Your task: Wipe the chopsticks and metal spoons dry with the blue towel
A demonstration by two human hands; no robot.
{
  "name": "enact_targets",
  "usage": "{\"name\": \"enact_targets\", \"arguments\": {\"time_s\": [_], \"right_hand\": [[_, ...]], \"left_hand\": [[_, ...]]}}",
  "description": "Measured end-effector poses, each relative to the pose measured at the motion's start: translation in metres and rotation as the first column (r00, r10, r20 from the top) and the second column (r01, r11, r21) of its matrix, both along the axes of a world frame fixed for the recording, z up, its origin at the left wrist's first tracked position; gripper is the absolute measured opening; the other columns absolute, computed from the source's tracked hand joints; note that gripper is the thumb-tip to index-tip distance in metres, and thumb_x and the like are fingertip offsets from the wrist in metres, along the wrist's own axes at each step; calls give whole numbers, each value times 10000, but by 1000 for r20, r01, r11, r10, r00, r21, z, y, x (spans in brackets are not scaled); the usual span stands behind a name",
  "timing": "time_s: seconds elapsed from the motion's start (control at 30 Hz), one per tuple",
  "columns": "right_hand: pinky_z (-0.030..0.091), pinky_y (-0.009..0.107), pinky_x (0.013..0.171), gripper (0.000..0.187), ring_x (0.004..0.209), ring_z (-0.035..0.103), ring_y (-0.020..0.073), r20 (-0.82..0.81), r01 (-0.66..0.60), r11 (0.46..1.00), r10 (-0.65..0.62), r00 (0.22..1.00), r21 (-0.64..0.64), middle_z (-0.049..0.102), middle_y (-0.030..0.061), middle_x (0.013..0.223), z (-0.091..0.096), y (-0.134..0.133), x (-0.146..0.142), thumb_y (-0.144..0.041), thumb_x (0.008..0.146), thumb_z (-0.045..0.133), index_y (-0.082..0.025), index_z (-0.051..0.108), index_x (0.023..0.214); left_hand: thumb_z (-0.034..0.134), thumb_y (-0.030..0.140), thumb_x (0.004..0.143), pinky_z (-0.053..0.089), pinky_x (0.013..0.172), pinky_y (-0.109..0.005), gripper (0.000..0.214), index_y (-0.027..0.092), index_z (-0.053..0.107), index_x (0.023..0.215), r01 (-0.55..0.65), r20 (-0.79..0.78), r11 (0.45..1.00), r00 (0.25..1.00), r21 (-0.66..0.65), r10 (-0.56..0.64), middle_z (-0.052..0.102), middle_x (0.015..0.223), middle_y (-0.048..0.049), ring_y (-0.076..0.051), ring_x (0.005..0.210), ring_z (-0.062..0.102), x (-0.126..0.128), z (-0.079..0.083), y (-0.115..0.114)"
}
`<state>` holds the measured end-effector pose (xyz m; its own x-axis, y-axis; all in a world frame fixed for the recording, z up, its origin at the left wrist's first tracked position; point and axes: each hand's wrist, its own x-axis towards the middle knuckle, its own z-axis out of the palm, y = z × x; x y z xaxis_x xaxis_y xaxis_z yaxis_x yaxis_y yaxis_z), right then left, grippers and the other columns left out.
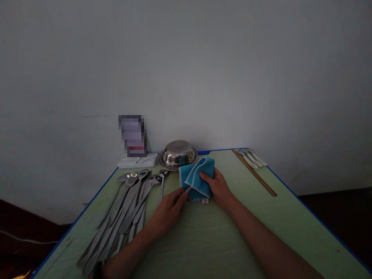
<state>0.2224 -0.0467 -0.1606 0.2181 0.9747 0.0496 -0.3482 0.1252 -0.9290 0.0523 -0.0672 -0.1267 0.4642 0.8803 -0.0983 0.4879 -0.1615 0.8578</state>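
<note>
Desk (186, 252) space seems sorted: cutlery (126, 222) heaped left, presumably within reach; bowl (179, 153) upturned behind. Mid-desk, the fingers of the right hand (219, 188) grip a cloth (205, 187), folded probably to wrap something slim. Chopsticks (255, 173) and white-handled pieces (257, 157) lie right, apparently set apart. The left hand's (171, 203) fingers pinch a metal tip (188, 190). One bowl, one cloth, two chopsticks, three or four white-handled pieces, one tip; the overlapping heap defies counting.
</note>
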Motion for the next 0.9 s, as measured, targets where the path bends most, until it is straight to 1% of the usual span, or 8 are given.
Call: {"name": "enact_targets", "arguments": {"time_s": [0.17,0.23,0.33,0.5,0.6,0.73,0.83,0.9], "right_hand": [[453,290,720,287,752,597,161,235,103,994,-110,966,44,666,12,815,5,-2,3,-403,673,638,-187,606,859],[435,271,690,269,710,571,153,280,151,987,-159,947,52,644,5,741,6,-2,2,-436,701,596,-176,613,768],[416,257,632,337,650,540,147,305,212,977,-208,929,19,608,1,655,4,-3,-2,-493,721,542,-163,602,694],[407,259,558,443,580,533,144,192,212,966,-182,964,-150,608,15,625,-5,-8,-19,-570,715,493,-142,608,724],[432,268,596,404,619,571,152,127,162,974,-143,982,-157,648,25,687,-4,-13,-26,-537,692,551,-148,615,781],[471,299,699,352,718,624,166,-8,63,983,-65,998,-172,687,39,826,7,-17,-28,-430,642,654,-166,604,870],[492,329,705,339,710,644,186,-115,-45,979,22,993,-200,700,50,816,12,-17,-25,-361,604,697,-159,606,860],[501,341,704,324,706,650,196,-131,-67,976,41,991,-205,704,56,796,13,-15,-22,-338,587,713,-153,612,833]], "left_hand": [[336,416,858,295,481,-220,317,175,522,772,1,-32,999,999,47,0,398,533,54,-113,494,387,0,2,-3],[338,419,857,293,480,-218,317,177,522,767,5,-20,999,1000,44,-4,400,537,54,-110,490,382,0,1,-3],[345,428,854,290,477,-218,321,177,523,766,11,3,1000,1000,25,-11,403,534,54,-110,486,382,-1,-1,-3],[347,428,854,284,476,-223,328,169,525,758,1,43,1000,999,17,-1,383,522,53,-113,487,378,-2,-4,-2],[361,417,850,295,486,-226,313,168,515,736,-11,60,1000,998,18,10,402,542,47,-113,497,387,-2,-4,-2],[353,407,850,307,502,-232,305,174,510,732,-31,69,999,997,25,29,406,530,47,-121,500,390,-3,-4,-1],[345,398,852,318,514,-233,297,177,510,740,-13,61,999,998,32,11,426,544,39,-129,517,405,-3,-4,-2],[342,390,855,329,528,-234,292,176,511,750,4,50,999,999,43,-6,445,563,34,-134,536,421,-3,-3,-2]]}}
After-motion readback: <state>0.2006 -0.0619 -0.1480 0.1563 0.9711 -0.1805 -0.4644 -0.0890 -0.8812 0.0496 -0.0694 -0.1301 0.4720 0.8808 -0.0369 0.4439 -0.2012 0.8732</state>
